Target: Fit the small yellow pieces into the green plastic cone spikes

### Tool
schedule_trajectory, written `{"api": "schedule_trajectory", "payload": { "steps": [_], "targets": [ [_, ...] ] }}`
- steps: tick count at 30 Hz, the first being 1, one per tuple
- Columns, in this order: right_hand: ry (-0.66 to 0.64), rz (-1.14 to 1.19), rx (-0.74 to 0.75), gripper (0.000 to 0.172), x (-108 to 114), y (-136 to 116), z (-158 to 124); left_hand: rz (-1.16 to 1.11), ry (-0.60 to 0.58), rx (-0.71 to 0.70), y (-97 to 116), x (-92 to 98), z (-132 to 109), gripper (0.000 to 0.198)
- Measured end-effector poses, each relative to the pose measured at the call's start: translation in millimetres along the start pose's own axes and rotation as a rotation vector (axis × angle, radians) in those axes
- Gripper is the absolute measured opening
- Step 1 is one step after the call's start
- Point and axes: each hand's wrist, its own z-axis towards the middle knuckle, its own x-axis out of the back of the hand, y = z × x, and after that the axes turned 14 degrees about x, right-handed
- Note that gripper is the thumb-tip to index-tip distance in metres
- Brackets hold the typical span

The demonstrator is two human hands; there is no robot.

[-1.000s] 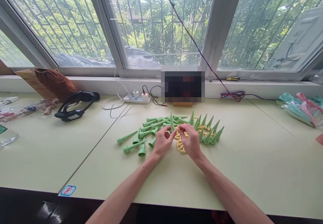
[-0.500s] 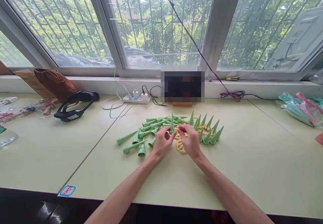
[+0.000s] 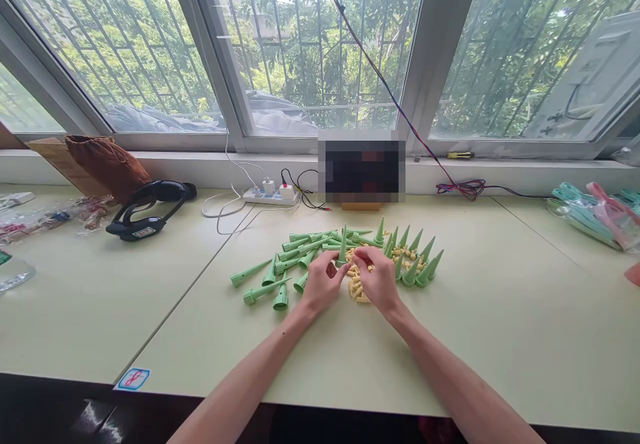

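Note:
Held upright between the fingers of my left hand (image 3: 323, 283) is a green plastic cone spike (image 3: 343, 247), its tip pointing up. My right hand (image 3: 379, 279) faces it from the right with thumb and fingers pinched together close to the spike. Whatever sits in that pinch is too small to make out. Small pale-yellow pieces (image 3: 358, 291) lie in a heap under and between my hands. Left of them, several green spikes (image 3: 267, 291) lie loosely in a pile. To the right, more green cones (image 3: 424, 271) stand upright among yellow pieces.
Behind the spikes are a blurred dark box (image 3: 365, 171) and a power strip (image 3: 270, 195) with cables. A black headset (image 3: 150, 211) and a brown pouch (image 3: 107, 164) are at the left. Bagged pink and green items (image 3: 595, 214) lie far right. The table's front edge runs below my forearms.
The spike in my left hand has shifted very slightly to the right and tilted a little. Both hands stay in nearly the same place.

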Motion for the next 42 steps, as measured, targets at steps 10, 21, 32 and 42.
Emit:
{"api": "schedule_trajectory", "payload": {
  "steps": [10,21,32,42],
  "targets": [
    [-0.003,0.013,-0.003,0.013,0,1,-1,-0.030,-0.028,-0.008,-6,0.7,2,0.032],
    [-0.031,-0.021,0.023,0.021,1,-4,0,-0.209,-0.176,0.115,1,1.2,2,0.039],
    [-0.113,-0.068,0.095,0.022,-2,0,-2,-0.249,-0.102,0.211,3,-1.9,2,0.033],
    [-0.204,-0.141,0.102,0.019,-1,10,-5,-0.146,-0.061,0.141,2,-1.7,3,0.028]
  ]
}}
